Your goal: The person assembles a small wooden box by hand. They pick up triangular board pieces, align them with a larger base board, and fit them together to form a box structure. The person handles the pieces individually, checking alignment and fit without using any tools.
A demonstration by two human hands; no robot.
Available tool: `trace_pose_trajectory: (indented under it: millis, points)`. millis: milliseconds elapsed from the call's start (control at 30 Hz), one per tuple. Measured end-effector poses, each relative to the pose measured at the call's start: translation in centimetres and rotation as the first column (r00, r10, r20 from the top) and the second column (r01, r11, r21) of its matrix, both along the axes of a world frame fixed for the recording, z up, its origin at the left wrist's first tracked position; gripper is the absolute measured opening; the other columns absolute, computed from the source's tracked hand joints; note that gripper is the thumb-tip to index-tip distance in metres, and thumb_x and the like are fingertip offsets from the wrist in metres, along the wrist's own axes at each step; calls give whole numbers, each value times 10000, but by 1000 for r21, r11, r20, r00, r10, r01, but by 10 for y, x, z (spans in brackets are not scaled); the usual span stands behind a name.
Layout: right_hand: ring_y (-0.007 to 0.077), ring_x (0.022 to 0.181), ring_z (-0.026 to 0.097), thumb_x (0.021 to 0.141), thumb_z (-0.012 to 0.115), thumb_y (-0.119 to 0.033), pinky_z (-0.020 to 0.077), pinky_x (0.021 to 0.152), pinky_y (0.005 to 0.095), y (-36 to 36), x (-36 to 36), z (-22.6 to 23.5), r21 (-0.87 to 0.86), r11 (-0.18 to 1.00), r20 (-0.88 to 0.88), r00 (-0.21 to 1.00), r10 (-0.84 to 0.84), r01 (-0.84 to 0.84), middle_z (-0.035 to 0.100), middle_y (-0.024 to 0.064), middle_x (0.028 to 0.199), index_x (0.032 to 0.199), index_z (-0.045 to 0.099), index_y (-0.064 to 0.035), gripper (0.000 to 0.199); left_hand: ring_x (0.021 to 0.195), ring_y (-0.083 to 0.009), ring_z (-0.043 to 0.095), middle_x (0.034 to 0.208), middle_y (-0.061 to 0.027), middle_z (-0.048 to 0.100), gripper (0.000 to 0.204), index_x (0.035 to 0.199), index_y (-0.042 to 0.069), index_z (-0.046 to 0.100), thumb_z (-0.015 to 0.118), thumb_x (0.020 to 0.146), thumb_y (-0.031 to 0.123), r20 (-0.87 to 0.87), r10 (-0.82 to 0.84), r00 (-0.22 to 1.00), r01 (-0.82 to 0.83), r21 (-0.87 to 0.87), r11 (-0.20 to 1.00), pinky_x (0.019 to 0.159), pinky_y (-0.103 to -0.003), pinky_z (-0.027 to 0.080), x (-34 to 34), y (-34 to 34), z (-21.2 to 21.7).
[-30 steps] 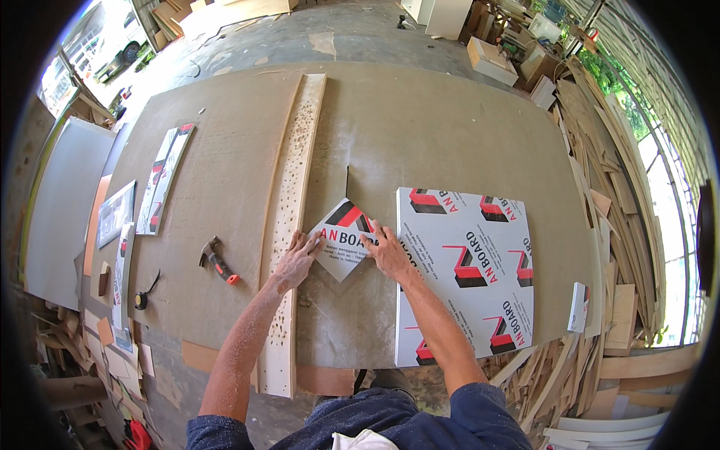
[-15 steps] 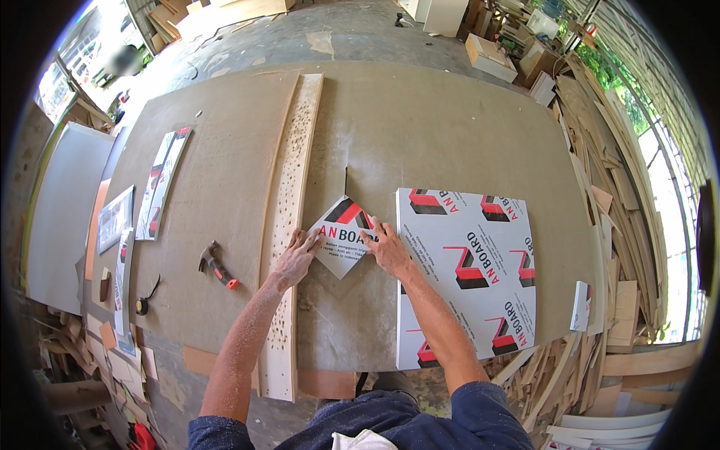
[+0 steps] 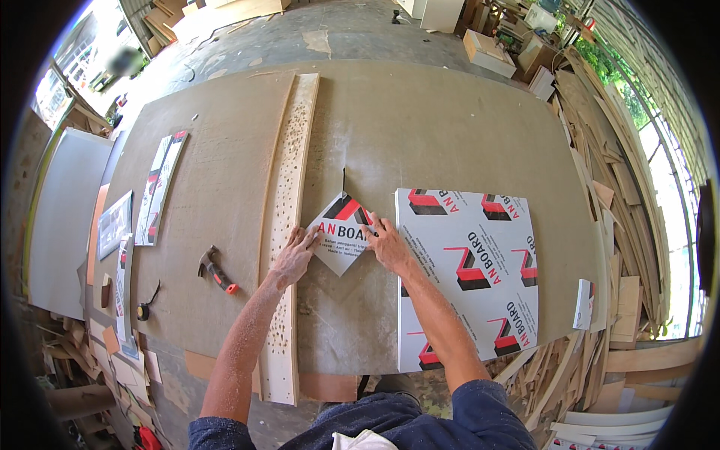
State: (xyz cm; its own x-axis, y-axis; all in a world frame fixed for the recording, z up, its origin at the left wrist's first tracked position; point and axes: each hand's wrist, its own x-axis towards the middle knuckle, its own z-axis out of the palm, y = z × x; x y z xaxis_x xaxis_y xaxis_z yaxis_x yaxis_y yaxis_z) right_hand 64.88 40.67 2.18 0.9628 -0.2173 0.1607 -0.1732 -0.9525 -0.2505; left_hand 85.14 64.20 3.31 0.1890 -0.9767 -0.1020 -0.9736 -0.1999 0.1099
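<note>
A square piece of printed white board (image 3: 341,253), turned with a corner pointing away from me, lies on the large brown worktable (image 3: 450,127). My left hand (image 3: 295,253) grips its left corner, with the fingers along the edge. On the opposite side, my right hand (image 3: 388,246) holds the right corner, fingers bent over the printed face. Just beyond the far corner, a thin dark blade (image 3: 344,178) stands up from the tabletop, with a pale dusty streak behind it. The left hand also lies over a long pale wooden fence (image 3: 288,165) dotted with holes.
To my right lies a large printed board (image 3: 469,277). On the left are a claw hammer (image 3: 217,270), a tape measure (image 3: 144,310) and narrow board strips (image 3: 161,187). A small white block (image 3: 583,304) sits at the right edge; stacked wood offcuts (image 3: 611,165) stand beyond.
The square board piece has shifted slightly away from me, its far corner closer to the blade. Both hands have kept their hold on it. The view has tilted a little.
</note>
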Motion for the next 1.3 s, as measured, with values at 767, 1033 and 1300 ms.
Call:
trace_pose_trajectory:
  millis: [767, 1033, 1300]
  points:
    - [342, 1264, 491, 875, 760, -256, 418, 1138, 404, -18, 17, -5, -17, 1000, -29, 999, -25, 25, 436, 245, 1541, 1406, 622, -71, 579, 1536, -376, 263, 1680, -136, 252, 764, 1560, 42, 394, 557, 822, -70, -10, 3, 1000, -3, -7, 1000, 1304, -488, 125, 19, -20, -2]
    - [341, 1260, 496, 877, 759, -267, 420, 1135, 400, -23, 22, -2, -58, 998, -25, 999, -26, 24, 437, 244, 1539, 1404, 625, -76, 577, 1528, -379, 279, 1676, -141, 263, 762, 1562, 47, 396, 548, 825, -71, -11, -5, 1000, 4, -24, 1000, 1300, -492, 139, 24, -25, -3]
    - [361, 1250, 494, 885, 745, -202, 418, 1133, 414, -29, 27, -1, -2, 1000, -26, 999, -21, 21, 433, 284, 1544, 1421, 612, -61, 570, 1523, -393, 286, 1673, -159, 273, 738, 1550, 27, 412, 532, 825, -37, 7, -16, 1000, 16, 2, 1000, 1305, -480, 136, 29, -32, 1]
